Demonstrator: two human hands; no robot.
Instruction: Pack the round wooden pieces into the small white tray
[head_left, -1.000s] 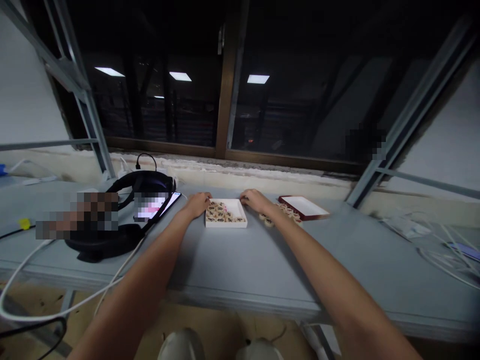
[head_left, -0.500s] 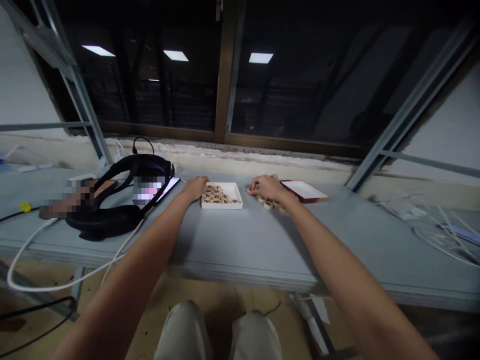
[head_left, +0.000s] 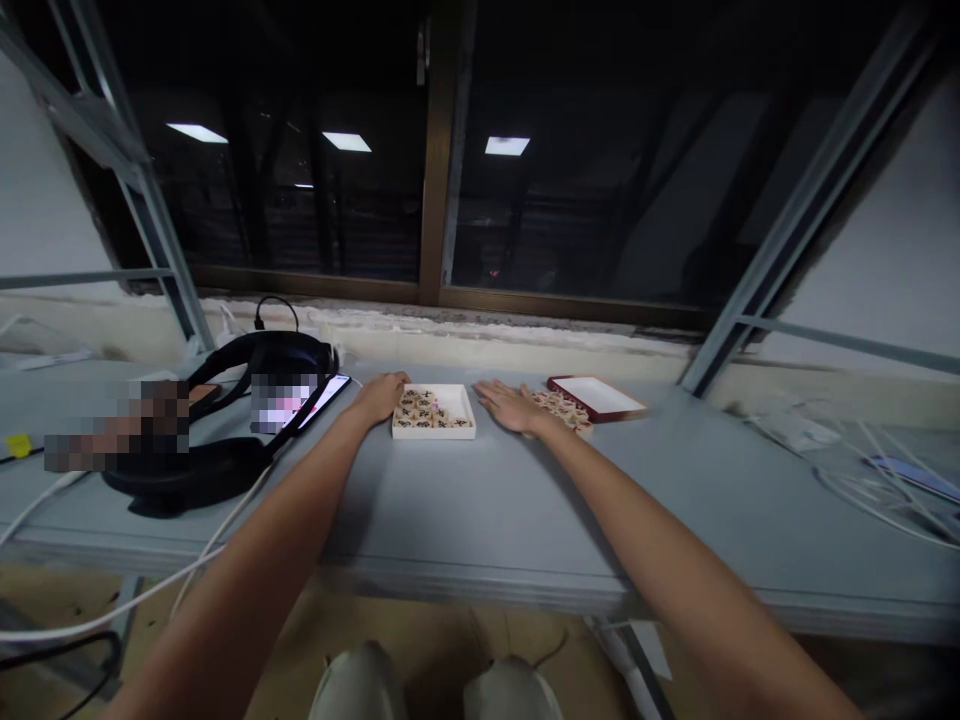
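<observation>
A shallow white box [head_left: 433,432] sits on the desk with several round Chinese chess pieces [head_left: 421,408] in it, most with black characters, packed toward its left and front. My left hand [head_left: 381,398] is closed on the box's left side, fingertips at its far left corner. To the right of the box, my right hand [head_left: 508,405] lies flat with fingers stretched out toward the box. Its palm side is hidden. Beside it is a cluster of pieces with red characters [head_left: 562,408], partly covered by the hand and wrist.
Behind the pile lies a red-edged box lid [head_left: 598,397], its white inside up. At left stand a black headset [head_left: 187,470] and a lit phone [head_left: 322,400] with white cables. More cables and another phone [head_left: 919,475] lie at far right. Metal posts flank the window.
My right hand has gone from pinching a piece at the pile to lying flat with fingers extended. The red characters on the pile now show. My left hand stays at the box.
</observation>
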